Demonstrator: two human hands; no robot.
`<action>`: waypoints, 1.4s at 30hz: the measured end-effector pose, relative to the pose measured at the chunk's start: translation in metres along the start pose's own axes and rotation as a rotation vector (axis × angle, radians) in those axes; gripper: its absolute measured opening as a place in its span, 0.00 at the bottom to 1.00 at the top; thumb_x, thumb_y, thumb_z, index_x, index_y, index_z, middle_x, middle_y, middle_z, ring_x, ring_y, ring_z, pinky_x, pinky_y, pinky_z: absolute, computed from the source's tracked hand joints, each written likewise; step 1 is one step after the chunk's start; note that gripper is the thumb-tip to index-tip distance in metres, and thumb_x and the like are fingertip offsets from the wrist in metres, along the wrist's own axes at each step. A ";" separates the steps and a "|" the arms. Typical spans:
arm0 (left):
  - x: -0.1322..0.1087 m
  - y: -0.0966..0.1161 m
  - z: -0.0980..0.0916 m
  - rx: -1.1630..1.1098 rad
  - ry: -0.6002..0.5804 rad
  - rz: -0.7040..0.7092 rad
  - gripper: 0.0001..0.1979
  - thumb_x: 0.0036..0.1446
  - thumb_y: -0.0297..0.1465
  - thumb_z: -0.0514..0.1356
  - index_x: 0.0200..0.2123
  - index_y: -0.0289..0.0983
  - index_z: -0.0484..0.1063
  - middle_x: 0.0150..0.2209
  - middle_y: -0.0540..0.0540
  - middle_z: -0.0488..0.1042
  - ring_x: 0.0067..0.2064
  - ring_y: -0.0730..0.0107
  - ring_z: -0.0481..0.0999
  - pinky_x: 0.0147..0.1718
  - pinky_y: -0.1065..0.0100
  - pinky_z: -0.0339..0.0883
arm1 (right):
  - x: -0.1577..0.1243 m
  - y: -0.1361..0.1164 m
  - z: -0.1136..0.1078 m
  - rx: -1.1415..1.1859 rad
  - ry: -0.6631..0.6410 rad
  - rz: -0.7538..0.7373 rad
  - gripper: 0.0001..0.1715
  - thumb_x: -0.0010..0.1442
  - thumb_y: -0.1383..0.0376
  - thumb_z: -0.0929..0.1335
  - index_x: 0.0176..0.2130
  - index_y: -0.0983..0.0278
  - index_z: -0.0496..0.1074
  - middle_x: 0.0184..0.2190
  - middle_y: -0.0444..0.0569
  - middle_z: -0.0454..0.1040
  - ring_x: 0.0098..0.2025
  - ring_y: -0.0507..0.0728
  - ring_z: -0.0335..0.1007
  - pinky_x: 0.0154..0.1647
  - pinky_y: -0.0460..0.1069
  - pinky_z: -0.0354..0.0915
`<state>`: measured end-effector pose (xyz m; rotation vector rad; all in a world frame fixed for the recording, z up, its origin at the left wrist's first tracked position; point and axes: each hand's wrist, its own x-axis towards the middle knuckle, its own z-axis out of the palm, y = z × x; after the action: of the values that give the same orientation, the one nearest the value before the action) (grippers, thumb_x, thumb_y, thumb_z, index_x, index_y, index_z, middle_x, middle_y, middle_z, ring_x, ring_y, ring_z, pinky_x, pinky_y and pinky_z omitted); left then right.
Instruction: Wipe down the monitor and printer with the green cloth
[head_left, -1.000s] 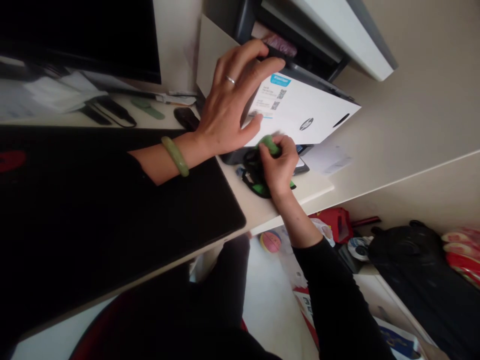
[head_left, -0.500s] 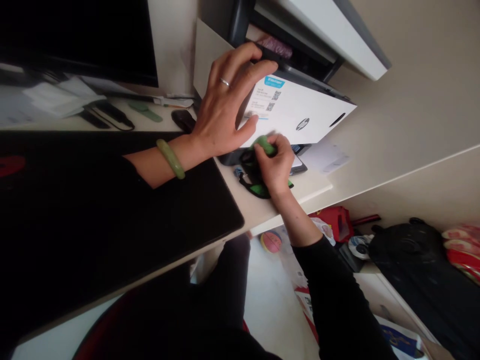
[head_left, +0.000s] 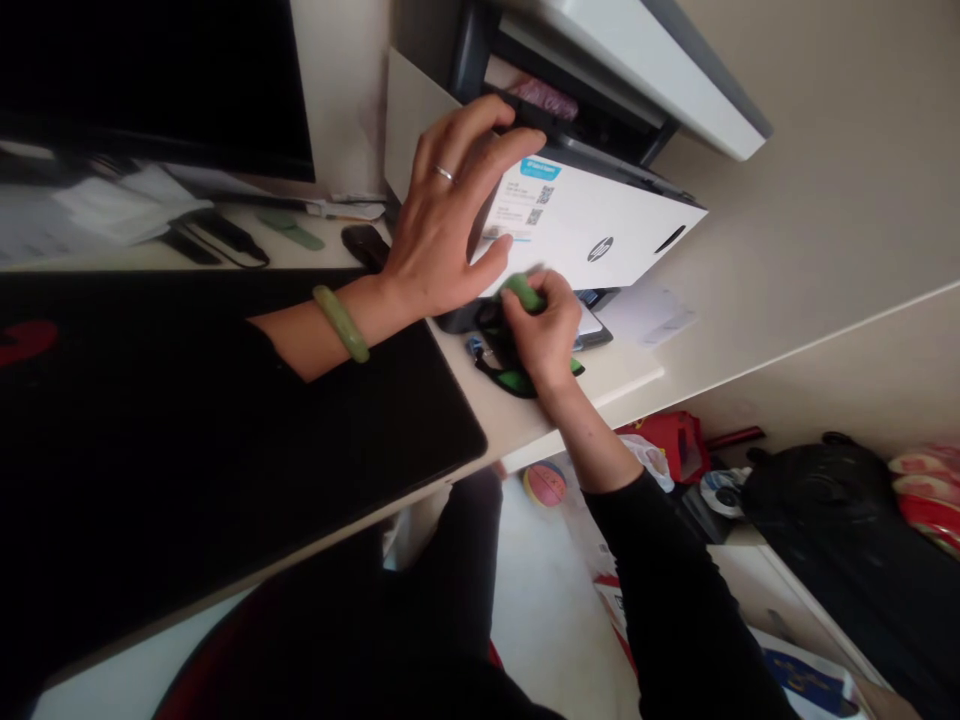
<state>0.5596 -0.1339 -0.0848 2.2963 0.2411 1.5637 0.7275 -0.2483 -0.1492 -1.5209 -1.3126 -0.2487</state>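
My left hand point(head_left: 450, 215) lies spread over the front of a white printer point(head_left: 600, 225), fingertips at the dark paper slot, thumb against the lower edge. A ring is on one finger and a green bangle point(head_left: 341, 322) on the wrist. My right hand point(head_left: 546, 330) is closed in a pinch on a green and black object point(head_left: 517, 375) resting on the white desk point(head_left: 615, 375) just under the printer's front. What that object is stays partly hidden by my fingers. A dark flat device point(head_left: 465, 318) lies beneath the printer's edge.
A large black mat point(head_left: 225, 430) covers the desk's near left. A dark monitor point(head_left: 150, 80) stands at the back left, with cables, papers and a green item point(head_left: 292, 232) before it. Below the desk lie a small ball point(head_left: 544, 484), red packages point(head_left: 671, 445) and a black bag point(head_left: 832, 520).
Both hands have stayed nearly where they were. My right hand's fingers shifted slightly on the green and black object. The view has drifted a little.
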 end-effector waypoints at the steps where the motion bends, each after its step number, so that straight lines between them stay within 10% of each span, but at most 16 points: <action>1: 0.000 0.000 0.000 0.003 0.001 0.003 0.34 0.56 0.50 0.71 0.63 0.45 0.72 0.69 0.40 0.69 0.75 0.40 0.59 0.78 0.38 0.51 | 0.000 0.000 0.000 -0.003 0.007 0.010 0.13 0.62 0.60 0.72 0.32 0.58 0.64 0.34 0.43 0.72 0.40 0.55 0.68 0.51 0.55 0.69; 42: -0.002 -0.016 0.005 0.123 0.074 0.154 0.37 0.64 0.64 0.57 0.64 0.46 0.73 0.69 0.43 0.71 0.71 0.45 0.68 0.75 0.42 0.60 | 0.002 0.001 -0.001 0.000 -0.014 0.016 0.13 0.60 0.64 0.73 0.32 0.58 0.64 0.33 0.41 0.70 0.38 0.54 0.67 0.48 0.53 0.66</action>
<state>0.5643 -0.1208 -0.0938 2.4035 0.1877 1.7568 0.7298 -0.2475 -0.1477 -1.5347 -1.3113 -0.2284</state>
